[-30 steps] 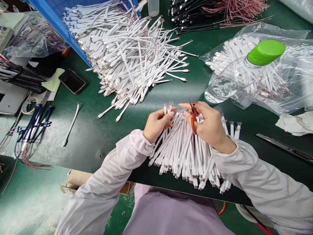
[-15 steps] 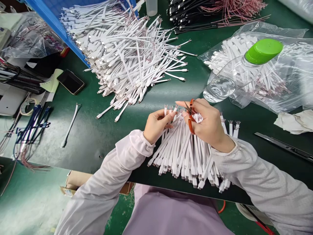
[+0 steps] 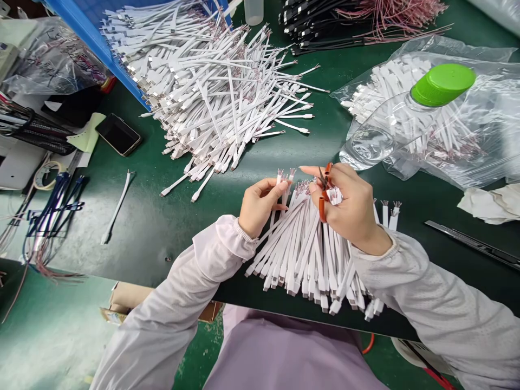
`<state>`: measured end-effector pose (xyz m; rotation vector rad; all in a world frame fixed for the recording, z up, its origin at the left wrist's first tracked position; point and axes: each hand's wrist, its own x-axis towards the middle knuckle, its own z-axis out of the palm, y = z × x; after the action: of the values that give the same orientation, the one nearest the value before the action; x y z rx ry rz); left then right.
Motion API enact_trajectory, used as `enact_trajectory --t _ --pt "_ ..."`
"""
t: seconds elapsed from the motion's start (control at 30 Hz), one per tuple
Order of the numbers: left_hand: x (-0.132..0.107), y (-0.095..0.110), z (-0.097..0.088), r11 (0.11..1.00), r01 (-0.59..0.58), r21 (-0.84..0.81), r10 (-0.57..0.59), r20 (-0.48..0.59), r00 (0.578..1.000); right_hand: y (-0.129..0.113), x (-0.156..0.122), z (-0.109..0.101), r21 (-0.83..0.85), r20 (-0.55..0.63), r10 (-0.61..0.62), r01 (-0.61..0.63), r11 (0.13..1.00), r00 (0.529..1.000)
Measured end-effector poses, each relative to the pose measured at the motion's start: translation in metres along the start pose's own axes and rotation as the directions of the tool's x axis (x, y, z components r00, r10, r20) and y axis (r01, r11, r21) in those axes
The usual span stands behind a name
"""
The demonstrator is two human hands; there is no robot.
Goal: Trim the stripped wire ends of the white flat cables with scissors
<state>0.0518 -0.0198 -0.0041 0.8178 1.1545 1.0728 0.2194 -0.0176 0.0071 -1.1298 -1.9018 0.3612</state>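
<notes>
My left hand (image 3: 262,205) pinches a few flat white cables near their upper ends, where short pinkish wires stick up past the thumb. Orange-handled scissors (image 3: 322,208) are in my right hand (image 3: 349,203), a little to the right of those wire ends; their small dark blades point up and to the left. Below and between both hands a fanned bundle of white USB cables (image 3: 303,244) lies on the table, plugs toward me and frayed wire ends away from me. Several more cable ends (image 3: 390,214) show to the right of my right wrist.
A large heap of white cables (image 3: 211,97) spills from a blue bin (image 3: 91,38). To the right are a clear bottle with a green cap (image 3: 442,85), bagged cables (image 3: 390,81) and a box cutter (image 3: 471,244). A phone (image 3: 118,134) and one loose cable (image 3: 116,208) lie left.
My right hand and the scissors have shifted slightly right, away from the left hand. Wire ends of the bundle now show more openly between the hands.
</notes>
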Motion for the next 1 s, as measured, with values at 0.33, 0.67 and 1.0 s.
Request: enact_trajectory --t 0.33,0.67,1.0 --pt "0.001 0.001 -0.001 1.000 0.005 0.002 -0.005 0.027 1.000 0.009 0.002 -0.001 -0.193 0.078 -0.016 0.031 0.981 0.997" --pt "0.003 0.001 -0.003 1.000 -0.030 0.004 0.030 0.031 0.999 0.016 0.001 -0.009 -0.601 0.211 -0.104 0.212 0.771 0.972" --pt "0.003 -0.001 -0.003 0.998 -0.040 0.044 0.039 0.028 0.999 0.019 0.002 -0.012 -0.605 0.281 -0.097 0.254 0.755 0.955"
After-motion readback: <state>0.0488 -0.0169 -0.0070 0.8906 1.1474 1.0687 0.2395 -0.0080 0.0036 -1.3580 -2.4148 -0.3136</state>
